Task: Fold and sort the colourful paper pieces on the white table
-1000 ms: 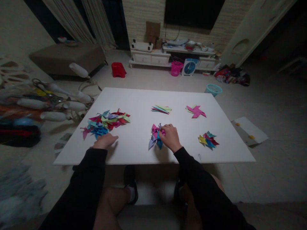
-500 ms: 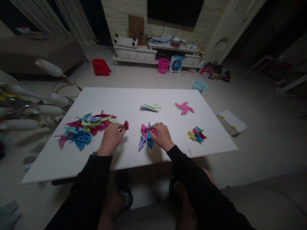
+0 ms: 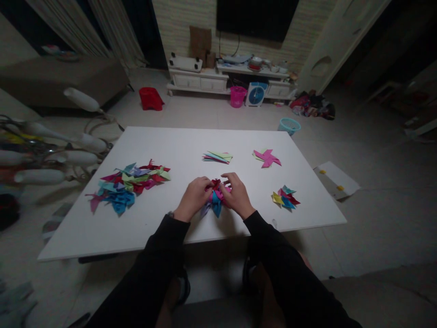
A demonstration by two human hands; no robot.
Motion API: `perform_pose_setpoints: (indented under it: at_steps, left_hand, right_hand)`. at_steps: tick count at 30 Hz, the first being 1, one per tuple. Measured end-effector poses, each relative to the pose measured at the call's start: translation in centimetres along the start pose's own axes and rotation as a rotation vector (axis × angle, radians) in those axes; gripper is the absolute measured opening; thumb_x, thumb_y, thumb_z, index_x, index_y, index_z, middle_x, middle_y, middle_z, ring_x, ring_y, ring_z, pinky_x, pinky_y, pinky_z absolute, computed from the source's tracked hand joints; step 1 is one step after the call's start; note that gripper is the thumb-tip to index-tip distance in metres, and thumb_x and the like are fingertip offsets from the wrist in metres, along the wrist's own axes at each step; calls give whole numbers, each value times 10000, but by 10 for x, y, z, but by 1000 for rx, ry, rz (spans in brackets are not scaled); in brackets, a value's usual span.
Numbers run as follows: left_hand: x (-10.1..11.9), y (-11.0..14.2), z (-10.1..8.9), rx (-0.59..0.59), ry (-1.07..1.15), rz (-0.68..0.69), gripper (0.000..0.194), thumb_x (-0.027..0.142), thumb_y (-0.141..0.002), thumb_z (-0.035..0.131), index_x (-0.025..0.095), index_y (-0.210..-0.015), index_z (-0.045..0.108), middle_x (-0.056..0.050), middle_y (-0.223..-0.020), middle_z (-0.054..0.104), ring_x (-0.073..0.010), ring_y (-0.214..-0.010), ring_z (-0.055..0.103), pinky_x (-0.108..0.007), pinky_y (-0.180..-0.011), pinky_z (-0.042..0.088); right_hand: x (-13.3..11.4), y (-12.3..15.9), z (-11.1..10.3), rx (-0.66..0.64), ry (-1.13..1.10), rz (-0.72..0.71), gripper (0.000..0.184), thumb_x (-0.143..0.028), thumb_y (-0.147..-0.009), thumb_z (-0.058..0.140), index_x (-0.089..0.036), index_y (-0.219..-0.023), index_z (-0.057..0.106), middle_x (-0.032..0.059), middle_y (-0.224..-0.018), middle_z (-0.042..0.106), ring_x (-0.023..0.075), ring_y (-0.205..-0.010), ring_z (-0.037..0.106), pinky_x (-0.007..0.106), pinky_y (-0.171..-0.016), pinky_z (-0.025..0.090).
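My left hand (image 3: pixel 194 198) pinches a red origami crane (image 3: pixel 215 183) at the top of a small bunch of folded paper cranes (image 3: pixel 216 206). Pink, blue and lavender pieces show in that bunch, near the middle of the white table's front side. On its right, my right hand (image 3: pixel 239 197) curls its thumb and fingers on the bunch, over the pink part. My fingers cover much of where the red crane meets the others. A large pile of coloured origami cranes (image 3: pixel 131 182) lies to the left.
On the white table (image 3: pixel 164 141) lie a fan of folded paper strips (image 3: pixel 218 157), a pink paper pinwheel (image 3: pixel 268 158) and a multicoloured paper pinwheel (image 3: pixel 286 198). A lamp with white shades (image 3: pixel 82 157) stands at the left edge. Beyond are a blue basket (image 3: pixel 289 125) and a red stool (image 3: pixel 151 99).
My left hand has moved right, bringing the red crane from beside the pile to the bunch. My right hand has stayed at the bunch, its fingers shifting. The view has tilted slightly.
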State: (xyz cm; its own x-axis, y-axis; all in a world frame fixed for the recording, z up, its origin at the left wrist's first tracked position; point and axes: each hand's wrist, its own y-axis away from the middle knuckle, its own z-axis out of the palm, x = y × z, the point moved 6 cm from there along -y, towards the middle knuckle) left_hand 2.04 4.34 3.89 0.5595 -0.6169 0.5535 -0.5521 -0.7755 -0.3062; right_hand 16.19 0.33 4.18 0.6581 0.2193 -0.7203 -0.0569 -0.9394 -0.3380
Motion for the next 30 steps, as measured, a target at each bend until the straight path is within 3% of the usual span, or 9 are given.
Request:
perform_pose_setpoints:
  at_steps: [10,16,21,25,30]
  left_hand:
    - [19,17,-3,-26,55,4,134,99,-846,580,185,-867,681,-49,-907,683,-186,-842,651,-313,-796,505]
    - [4,13,-3,66,199,-96,136,149,-805,633,191,-930,601,-53,-1002,645,-181,-905,656,-309,-821,527]
    - [-5,1,13,-90,355,-193,235,208,-842,609,221,-1065,539,-31,-953,689,-169,-827,674,-288,-750,526]
    - [-5,-7,16,-61,408,-256,157,191,-877,538,216,-1031,526,-7,-826,677,-157,-755,661,-263,-693,498]
    - [-2,-6,14,-20,341,-238,83,190,-878,535,210,-953,565,-16,-824,678,-160,-749,652,-266,-689,487]
  right_hand:
    - [-11,8,9,-22,-63,-53,109,-104,-861,580,-205,-841,615,21,-920,575,156,-814,610,291,-781,504]
    - [-7,7,3,9,-35,-54,105,-102,-857,589,-201,-844,624,23,-914,576,159,-819,600,294,-785,493]
    - [-2,-4,-2,29,-53,-32,100,-144,-894,584,-203,-825,628,27,-901,582,163,-812,598,298,-772,501]
    - [-2,-8,-2,37,-66,-13,103,-154,-902,578,-205,-828,627,28,-906,583,159,-792,597,299,-760,511]
    - [-8,0,-7,20,-38,-61,108,-124,-876,564,-210,-856,626,33,-928,589,177,-854,604,319,-811,509]
